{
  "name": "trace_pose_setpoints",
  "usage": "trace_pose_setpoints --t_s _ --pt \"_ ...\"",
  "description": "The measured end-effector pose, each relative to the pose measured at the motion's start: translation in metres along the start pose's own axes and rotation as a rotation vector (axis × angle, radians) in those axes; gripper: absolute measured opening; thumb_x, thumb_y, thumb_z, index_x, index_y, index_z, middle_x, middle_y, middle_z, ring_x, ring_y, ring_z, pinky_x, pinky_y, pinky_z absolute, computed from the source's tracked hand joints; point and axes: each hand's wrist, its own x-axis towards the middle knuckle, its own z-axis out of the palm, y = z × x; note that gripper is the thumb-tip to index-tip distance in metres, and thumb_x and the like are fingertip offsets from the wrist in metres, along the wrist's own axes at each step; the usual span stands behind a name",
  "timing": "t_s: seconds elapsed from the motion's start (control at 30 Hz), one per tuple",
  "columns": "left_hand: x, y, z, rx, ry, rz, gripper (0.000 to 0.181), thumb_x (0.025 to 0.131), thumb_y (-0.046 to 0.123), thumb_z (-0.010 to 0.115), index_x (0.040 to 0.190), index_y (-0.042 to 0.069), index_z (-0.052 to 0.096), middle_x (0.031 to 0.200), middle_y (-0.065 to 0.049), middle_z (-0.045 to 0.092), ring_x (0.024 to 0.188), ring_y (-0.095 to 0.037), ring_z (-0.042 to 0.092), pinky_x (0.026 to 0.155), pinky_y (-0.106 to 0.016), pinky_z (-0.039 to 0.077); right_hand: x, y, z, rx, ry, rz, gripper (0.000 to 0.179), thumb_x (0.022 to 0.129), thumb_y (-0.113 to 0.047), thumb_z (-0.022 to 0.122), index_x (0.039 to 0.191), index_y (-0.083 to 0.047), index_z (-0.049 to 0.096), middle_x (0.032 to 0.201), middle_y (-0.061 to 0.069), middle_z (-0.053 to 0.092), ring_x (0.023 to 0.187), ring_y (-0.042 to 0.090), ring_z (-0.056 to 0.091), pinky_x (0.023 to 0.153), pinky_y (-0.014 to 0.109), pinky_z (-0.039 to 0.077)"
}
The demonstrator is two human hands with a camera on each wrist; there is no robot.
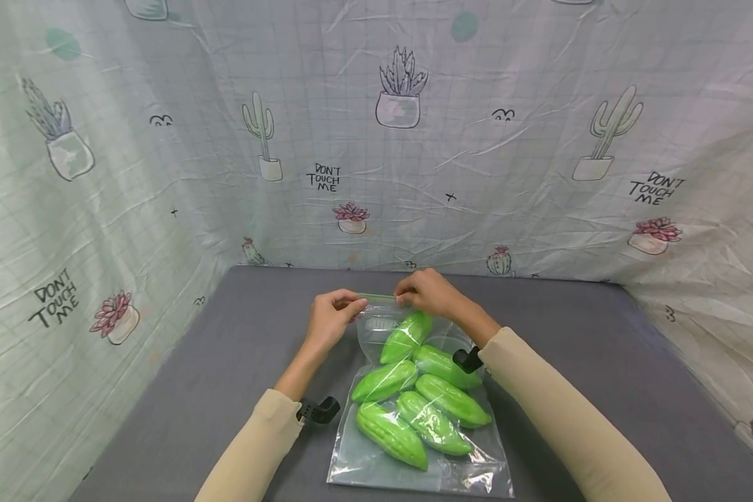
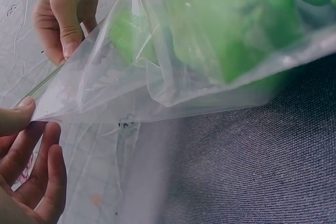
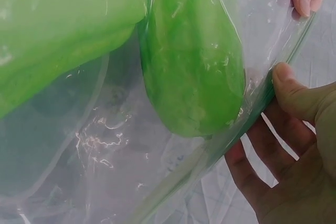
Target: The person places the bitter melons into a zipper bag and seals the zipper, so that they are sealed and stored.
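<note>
A clear zip bag (image 1: 358, 477) lies on the grey table with several green, elongated, ridged gourd-like vegetables (image 1: 385, 432) inside. Along its far edge runs a green zip strip (image 1: 379, 297). My left hand (image 1: 330, 319) pinches the left end of this strip between thumb and forefinger; in the left wrist view its other fingers (image 2: 51, 174) curve loosely below. My right hand (image 1: 431, 293) pinches the strip further right, thumb on the near face and fingers behind, as the right wrist view shows. One vegetable (image 3: 191, 66) lies close under the strip. The bag's mouth is lifted slightly.
A grey cloth-covered table (image 1: 238, 348) extends to both sides of the bag. Behind it and along the sides hangs a pale curtain (image 1: 326, 84) printed with cacti and lettering. Black wrist straps with cameras (image 1: 320, 410) sit on both forearms.
</note>
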Motion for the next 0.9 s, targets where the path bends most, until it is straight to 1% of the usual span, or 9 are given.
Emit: trace_pose_setpoints --t_s 0.13,0.2,0.27,0.47,0.53,0.6,0.7,0.77,0.9 --pt "0.0008 -0.0005 0.0007 0.0 0.013 0.009 0.016 0.09 0.019 0.081 0.098 0.006 0.08 0.09 -0.01 0.08 0.082 -0.032 0.076 0.071 -0.028 0.06 -0.0004 0.0003 -0.0003 -0.017 -0.001 0.009 0.02 0.1 -0.018 0.068 0.113 -0.008 0.079 0.108 0.007 0.08 0.091 0.019 0.075 0.084 0.039 0.061" --pt "0.0014 -0.001 0.0006 -0.001 0.016 0.009 0.016 0.089 0.019 0.082 0.098 0.006 0.08 0.09 -0.01 0.08 0.081 -0.029 0.076 0.071 -0.028 0.06 -0.0004 0.0004 -0.0001 -0.023 -0.001 0.016 0.02 0.1 -0.018 0.068 0.113 -0.008 0.079 0.108 0.006 0.08 0.091 0.018 0.075 0.084 0.039 0.061" --pt "0.0017 -0.0012 0.0004 -0.006 0.015 0.004 0.016 0.09 0.018 0.082 0.099 0.005 0.08 0.09 -0.01 0.08 0.082 -0.031 0.076 0.071 -0.028 0.061 -0.0004 0.0006 0.0004 -0.023 -0.005 0.027 0.019 0.1 -0.018 0.067 0.112 -0.008 0.079 0.107 0.006 0.08 0.09 0.018 0.074 0.083 0.038 0.06" --pt "0.0015 0.0005 -0.0006 -0.026 0.008 -0.011 0.016 0.09 0.018 0.081 0.099 0.005 0.079 0.091 -0.011 0.08 0.089 -0.042 0.075 0.071 -0.027 0.061 -0.0007 0.0001 0.002 0.002 -0.025 0.035 0.02 0.102 -0.017 0.065 0.113 -0.006 0.078 0.106 0.007 0.079 0.09 0.017 0.073 0.081 0.037 0.06" --pt "0.0013 0.0012 -0.0012 -0.028 0.006 -0.012 0.016 0.09 0.018 0.081 0.099 0.005 0.079 0.091 -0.011 0.08 0.089 -0.042 0.075 0.07 -0.027 0.061 -0.001 -0.0008 0.0013 0.008 -0.033 0.034 0.02 0.102 -0.017 0.064 0.112 -0.006 0.077 0.106 0.008 0.079 0.091 0.018 0.073 0.082 0.037 0.059" --pt "0.0012 0.0016 -0.0018 -0.017 0.003 -0.012 0.016 0.09 0.019 0.081 0.099 0.006 0.079 0.09 -0.01 0.08 0.087 -0.039 0.075 0.07 -0.027 0.061 -0.0015 -0.0016 0.0002 0.01 -0.042 0.033 0.019 0.102 -0.017 0.064 0.112 -0.006 0.077 0.106 0.008 0.079 0.09 0.017 0.072 0.081 0.037 0.059" --pt "0.0015 0.0013 -0.002 -0.006 -0.005 -0.008 0.016 0.09 0.019 0.081 0.099 0.006 0.079 0.09 -0.01 0.08 0.083 -0.032 0.076 0.071 -0.03 0.062 -0.002 -0.0015 -0.0011 0.007 -0.048 0.022 0.018 0.102 -0.016 0.064 0.11 -0.006 0.077 0.104 0.008 0.078 0.088 0.017 0.071 0.079 0.036 0.059" --pt "0.0017 0.0007 -0.0018 -0.006 -0.009 -0.008 0.015 0.09 0.019 0.081 0.1 0.007 0.079 0.09 -0.01 0.08 0.08 -0.028 0.075 0.071 -0.036 0.063 -0.002 -0.0007 -0.0013 0.002 -0.049 0.014 0.018 0.102 -0.016 0.064 0.109 -0.006 0.077 0.104 0.008 0.078 0.088 0.017 0.071 0.079 0.036 0.059" --pt "0.0013 0.0002 -0.0016 -0.024 -0.024 -0.023 0.015 0.091 0.02 0.08 0.1 0.008 0.079 0.09 -0.009 0.08 0.078 -0.028 0.075 0.073 -0.048 0.064 -0.0019 0.0015 -0.0011 -0.008 -0.046 0.008 0.018 0.102 -0.015 0.064 0.111 -0.006 0.077 0.106 0.008 0.078 0.09 0.018 0.072 0.08 0.036 0.06"
